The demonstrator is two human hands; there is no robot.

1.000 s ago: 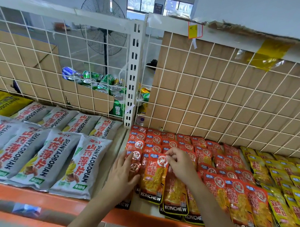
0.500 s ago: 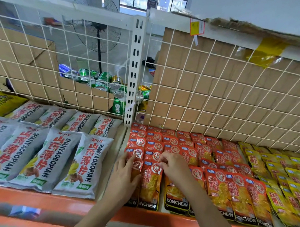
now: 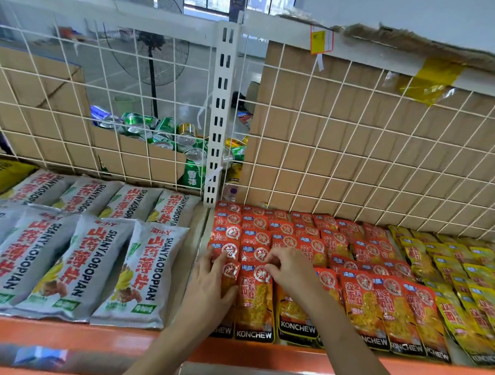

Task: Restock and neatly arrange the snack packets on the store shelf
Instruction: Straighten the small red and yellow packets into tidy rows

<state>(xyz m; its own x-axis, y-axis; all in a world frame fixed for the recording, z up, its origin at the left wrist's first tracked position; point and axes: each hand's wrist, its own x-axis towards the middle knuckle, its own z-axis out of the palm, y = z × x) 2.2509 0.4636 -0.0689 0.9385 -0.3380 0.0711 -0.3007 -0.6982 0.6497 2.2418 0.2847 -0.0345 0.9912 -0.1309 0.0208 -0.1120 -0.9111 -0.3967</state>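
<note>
well to the left of our hands, a yellow bag [image 3: 4, 173] sits at the far end of the shelf. next to it, grey snack bags [image 3: 142, 275] lie flat in two rows, the front row overlapping the back one. the orange shelf lip [image 3: 77, 336] runs in front of them and on under our wrists.

above and behind the hands stands a white wire grid [image 3: 351, 144] backed with cardboard. up-left of our left hand, a gap in the cardboard shows a heap of drink cans [image 3: 166, 134]. a white slotted post [image 3: 223, 104] rises straight above that hand.

our left hand [image 3: 210, 289] lies flat on the leftmost column of red packets [image 3: 340, 240], fingers straight and a little spread, pressing down on them. its thumb reaches to the left edge of the front red packet [image 3: 254, 302]. that packet lies between our two hands, its black "konchew" band down at the shelf lip.

our right hand [image 3: 292, 272] has its fingers curled, the tips pinching the top edge of that same packet.

right of this hand, more red packets overlap in tidy columns. beyond them, furthest from the grip, lie the yellow packets [image 3: 469, 291], also overlapped.
</note>
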